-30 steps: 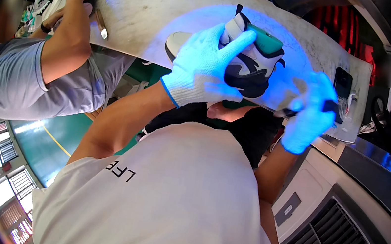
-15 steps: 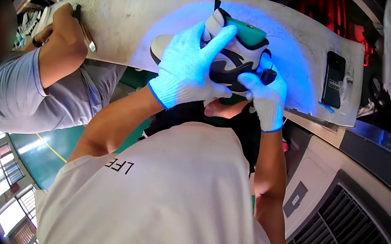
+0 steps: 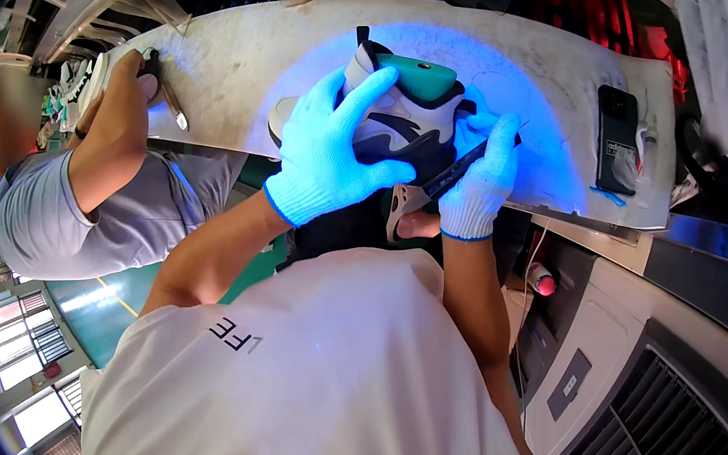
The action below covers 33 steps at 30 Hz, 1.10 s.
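A white, grey and black sneaker point(image 3: 407, 131) sits on a green shoe last point(image 3: 422, 77) under blue-violet light at the table's near edge. My left hand point(image 3: 326, 150), in a white knit glove, grips its side, thumb low and fingers over the upper. My gloved right hand point(image 3: 485, 172) is closed around a slim dark pen-like tool point(image 3: 450, 176), which slants beside the sneaker's right end. A thin point sticks out past the fingers at the tool's upper end. Some of my right fingers reach behind the sneaker; whether they touch it is hidden.
On the right of the pale worktable point(image 3: 231, 50) lie a dark phone point(image 3: 617, 137) and a small clear item point(image 3: 645, 165). A person in grey point(image 3: 118, 225) works at the left, near more shoes. A vented machine point(image 3: 634, 424) stands at the lower right.
The view has shifted, so the table sits lower. My right hand has turned, and the dark tool now lies slanted along the sneaker's side. My left hand keeps its hold.
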Each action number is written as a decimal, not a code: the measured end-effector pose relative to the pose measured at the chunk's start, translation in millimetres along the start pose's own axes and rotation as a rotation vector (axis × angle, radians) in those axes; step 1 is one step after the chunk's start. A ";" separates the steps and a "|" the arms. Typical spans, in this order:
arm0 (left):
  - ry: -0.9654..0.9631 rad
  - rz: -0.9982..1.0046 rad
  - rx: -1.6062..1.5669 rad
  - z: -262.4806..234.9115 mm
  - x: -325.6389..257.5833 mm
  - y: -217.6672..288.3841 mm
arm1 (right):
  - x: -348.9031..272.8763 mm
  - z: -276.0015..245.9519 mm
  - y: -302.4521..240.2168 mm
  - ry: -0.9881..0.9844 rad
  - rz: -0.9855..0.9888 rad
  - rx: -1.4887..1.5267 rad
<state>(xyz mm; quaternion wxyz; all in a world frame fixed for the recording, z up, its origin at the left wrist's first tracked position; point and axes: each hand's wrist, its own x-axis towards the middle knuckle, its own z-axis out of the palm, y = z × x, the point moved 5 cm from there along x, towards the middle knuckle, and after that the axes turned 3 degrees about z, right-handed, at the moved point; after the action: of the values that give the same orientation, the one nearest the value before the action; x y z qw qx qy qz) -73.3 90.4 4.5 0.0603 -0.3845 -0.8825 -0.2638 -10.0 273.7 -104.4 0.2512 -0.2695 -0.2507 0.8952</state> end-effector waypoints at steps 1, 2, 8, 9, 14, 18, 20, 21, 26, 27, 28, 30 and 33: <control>0.007 -0.011 0.014 1.7 -2.4 0.6 | -3.7 2.3 -0.7 0.023 0.062 -0.006; 0.013 -0.022 0.029 2.4 -3.8 1.6 | -7.6 2.0 -2.8 0.111 0.083 -0.088; 0.120 0.060 -0.086 12.2 -12.1 0.0 | -22.7 14.3 -11.9 0.385 0.070 -0.390; 0.131 0.066 -0.090 12.1 -12.6 0.1 | -23.0 20.5 -12.4 0.414 0.006 -0.383; 0.153 0.157 0.027 12.7 -14.5 3.9 | -23.8 28.1 -21.4 0.173 -0.230 -0.607; 0.169 0.012 0.060 8.0 -12.8 13.6 | 7.6 -11.0 -1.5 -0.025 0.116 -0.151; 0.126 -0.093 0.027 13.4 -14.3 10.0 | 6.5 -8.8 0.2 -0.059 0.168 -0.003; 0.127 -0.056 0.087 13.9 -14.0 10.0 | 6.3 -6.6 1.8 -0.032 0.216 -0.016; 0.128 -0.101 -0.027 18.0 -20.0 3.0 | 1.1 -4.3 3.8 0.059 0.306 -0.091; 0.147 -0.072 -0.010 18.7 -19.8 3.9 | 2.2 -3.0 -0.1 0.075 0.235 -0.264; 0.162 -0.042 0.007 19.4 -18.8 4.6 | 3.0 -1.0 -4.0 0.077 0.186 -0.383; 0.165 -0.046 -0.036 22.1 -14.5 3.1 | 4.3 5.5 -13.4 0.067 0.083 -0.621; 0.154 -0.011 -0.037 20.8 -10.6 1.5 | 14.0 1.9 -11.6 0.044 0.059 -0.728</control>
<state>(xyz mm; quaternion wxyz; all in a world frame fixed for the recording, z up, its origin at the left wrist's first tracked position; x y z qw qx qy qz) -62.9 95.0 -15.9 0.1193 -0.3594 -0.8724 -0.3092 -17.8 290.0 -101.2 0.1183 -0.3675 -0.5397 0.7481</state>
